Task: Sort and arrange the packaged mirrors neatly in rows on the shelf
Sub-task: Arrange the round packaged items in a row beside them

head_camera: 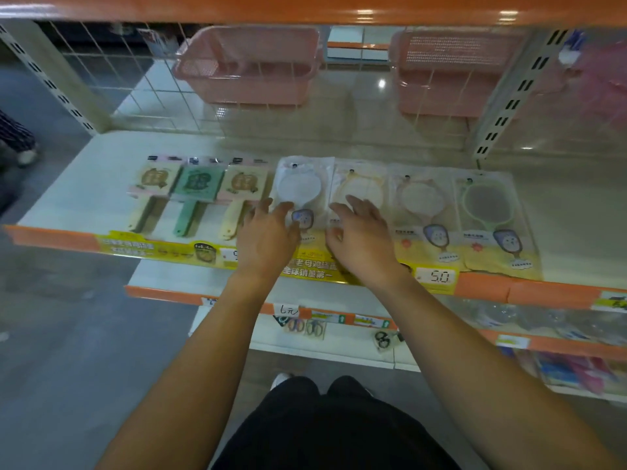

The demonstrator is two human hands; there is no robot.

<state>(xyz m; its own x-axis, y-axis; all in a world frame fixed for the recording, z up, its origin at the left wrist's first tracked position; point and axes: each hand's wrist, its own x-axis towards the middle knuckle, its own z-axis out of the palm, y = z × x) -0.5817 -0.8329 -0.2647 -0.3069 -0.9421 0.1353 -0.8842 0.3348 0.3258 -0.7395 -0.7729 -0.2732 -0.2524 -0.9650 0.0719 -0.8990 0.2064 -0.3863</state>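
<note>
A row of seven packaged mirrors is lying flat along the front of the white shelf, and the white mirror pack is sitting in the middle of it. Left of that pack, three square-headed mirrors are lying side by side: a cream one, a green one and another cream one. Right of it, touching its edge, a yellow-rimmed pack is lying, then a pink-rimmed pack and a green-rimmed pack. The left hand is resting on the lower left part of the white mirror pack with its fingers spread and only lightly bent, gripping nothing. The right hand is lying over the yellow-rimmed pack, fingers likewise loosely spread and flat. Behind the white mirror pack, two pink baskets are hanging beyond the wire grid.
</note>
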